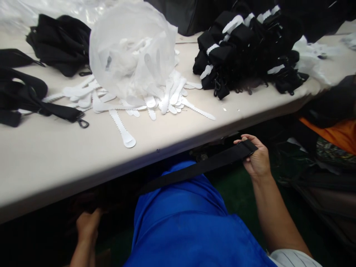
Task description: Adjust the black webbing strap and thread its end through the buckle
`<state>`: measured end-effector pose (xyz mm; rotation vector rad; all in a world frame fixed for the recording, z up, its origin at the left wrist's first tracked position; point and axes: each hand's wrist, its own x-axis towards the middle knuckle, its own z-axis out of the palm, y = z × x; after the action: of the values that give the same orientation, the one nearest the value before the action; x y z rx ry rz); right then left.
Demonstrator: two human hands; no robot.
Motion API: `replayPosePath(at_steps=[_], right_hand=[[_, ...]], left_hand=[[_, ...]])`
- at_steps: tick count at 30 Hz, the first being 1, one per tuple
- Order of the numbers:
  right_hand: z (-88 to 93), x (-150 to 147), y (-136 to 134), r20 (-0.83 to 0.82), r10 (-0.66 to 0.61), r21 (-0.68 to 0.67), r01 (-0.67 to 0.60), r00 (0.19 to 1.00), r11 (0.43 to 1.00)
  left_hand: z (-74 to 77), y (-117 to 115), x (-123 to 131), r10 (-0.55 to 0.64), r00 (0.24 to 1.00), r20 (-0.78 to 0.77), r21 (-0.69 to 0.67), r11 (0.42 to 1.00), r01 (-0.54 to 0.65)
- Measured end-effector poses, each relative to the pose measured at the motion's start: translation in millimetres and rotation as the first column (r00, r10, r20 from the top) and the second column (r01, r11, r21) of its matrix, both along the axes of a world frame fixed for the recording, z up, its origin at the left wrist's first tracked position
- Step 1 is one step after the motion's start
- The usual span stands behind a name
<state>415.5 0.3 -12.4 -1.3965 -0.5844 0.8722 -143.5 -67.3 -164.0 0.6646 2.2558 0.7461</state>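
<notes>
My right hand [257, 157] is below the table's front edge, pinching one end of a black strap [200, 168]. The strap runs taut down to the left across my blue-clad lap [180, 222] and vanishes into shadow under the table. My left hand [87, 224] is low in that shadow beneath the table [55, 159]; its fingers seem curled near where the strap disappears, but the dark hides what they hold.
On the table lie several white serrated plastic strips [122, 129] spilling from a clear plastic bag [130, 48], a pile of folded black straps with white bands [244, 48], loose black straps with a clip [36, 100] at left, black fabric [61, 40] behind. Orange cloth [339, 135] sits at right.
</notes>
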Motion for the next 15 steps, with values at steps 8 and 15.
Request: replayPosePath(at_steps=[8,15], right_hand=[[63.8,-73,14,0.274,0.350,0.385,-0.435,0.896,0.814],[116.9,-107,4,0.868,0.165,0.245,-0.694,0.468,0.677]], left_hand=[[156.3,65,174,-0.891,0.422,0.167,0.445,0.450,0.774],[181.6,121,228,-0.989,0.112,-0.096,0.504,0.049,0.862]])
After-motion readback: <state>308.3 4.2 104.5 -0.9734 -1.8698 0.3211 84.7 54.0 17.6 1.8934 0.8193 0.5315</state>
